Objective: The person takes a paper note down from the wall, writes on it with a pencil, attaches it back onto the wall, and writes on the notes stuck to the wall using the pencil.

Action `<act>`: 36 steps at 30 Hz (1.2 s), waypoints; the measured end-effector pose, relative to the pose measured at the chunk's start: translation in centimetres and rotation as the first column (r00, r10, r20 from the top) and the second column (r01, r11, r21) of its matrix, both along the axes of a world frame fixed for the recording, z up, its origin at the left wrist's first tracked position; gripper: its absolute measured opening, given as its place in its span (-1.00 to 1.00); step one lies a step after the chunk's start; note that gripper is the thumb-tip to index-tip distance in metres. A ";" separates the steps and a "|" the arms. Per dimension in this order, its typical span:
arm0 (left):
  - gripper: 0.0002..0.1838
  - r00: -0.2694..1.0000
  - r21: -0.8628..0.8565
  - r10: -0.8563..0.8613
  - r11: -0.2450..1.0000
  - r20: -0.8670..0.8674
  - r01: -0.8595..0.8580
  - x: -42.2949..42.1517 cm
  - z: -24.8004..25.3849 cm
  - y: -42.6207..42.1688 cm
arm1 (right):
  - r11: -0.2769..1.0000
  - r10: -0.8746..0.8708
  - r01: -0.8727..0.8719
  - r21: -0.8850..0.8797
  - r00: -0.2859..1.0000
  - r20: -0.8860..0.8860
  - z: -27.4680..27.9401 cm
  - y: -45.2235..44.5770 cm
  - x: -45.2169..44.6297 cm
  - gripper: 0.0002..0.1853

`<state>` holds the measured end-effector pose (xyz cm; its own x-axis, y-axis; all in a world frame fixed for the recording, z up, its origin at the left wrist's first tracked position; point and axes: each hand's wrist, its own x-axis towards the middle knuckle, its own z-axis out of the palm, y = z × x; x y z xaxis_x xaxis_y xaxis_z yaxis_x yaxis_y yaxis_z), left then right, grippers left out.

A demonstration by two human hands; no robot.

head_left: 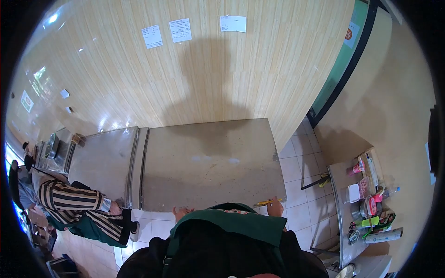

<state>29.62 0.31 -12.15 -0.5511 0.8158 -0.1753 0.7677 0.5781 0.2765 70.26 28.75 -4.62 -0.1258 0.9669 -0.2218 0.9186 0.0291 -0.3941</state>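
In front of me is a grey-brown table (213, 162) pushed up against the wood-patterned wall. At its near edge, my left hand (182, 213) rests with fingers apart and holds nothing. Further right, beside the table's near right corner, my right hand (275, 208) is closed on a slim yellow tool (264, 202). The tool points left and lies low over the table's edge; its exact kind is too small to make out. My green apron hides part of both forearms.
On the left, a person in a striped sleeve (69, 194) stands at a neighbouring table (104, 155). To my right, a side table (342, 185) bears several cups, tubs, a bottle and a roll (384, 235). Papers (180, 29) hang on the wall.
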 end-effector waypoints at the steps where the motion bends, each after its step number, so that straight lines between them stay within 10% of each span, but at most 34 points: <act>1: -0.80 1.000 0.038 0.006 0.999 -0.012 -0.006 0.1 -0.1 0.5 | 1.000 -0.003 0.003 -0.015 1.000 0.007 0.1 0.0 0.0 -0.62; 7: -0.76 1.000 0.490 -0.022 0.872 0.000 0.020 -0.6 5.5 8.0 | 0.997 -0.036 0.037 -0.065 0.999 0.012 0.0 1.6 -0.1 -0.63; 15: -0.64 0.944 0.531 -0.313 0.785 -0.102 0.318 -5.9 20.6 25.1 | 0.999 -0.020 0.024 0.030 0.993 -0.119 1.3 3.7 -3.3 -0.70; 21: -0.77 0.937 0.865 -0.347 0.455 -0.047 0.212 -8.1 32.4 34.9 | 0.985 0.142 -0.116 0.127 0.965 -0.221 -0.1 4.2 -6.0 -0.74; 23: -0.79 0.878 0.798 -0.428 0.442 -0.214 0.410 -9.8 35.2 37.5 | 0.986 0.151 -0.133 0.096 0.965 -0.215 0.0 3.8 -6.1 -0.73; 36: -0.58 0.505 0.533 0.186 0.163 -0.843 0.830 -17.1 64.7 56.9 | 0.982 0.049 0.016 0.189 0.940 -0.339 2.0 7.2 -7.8 -0.72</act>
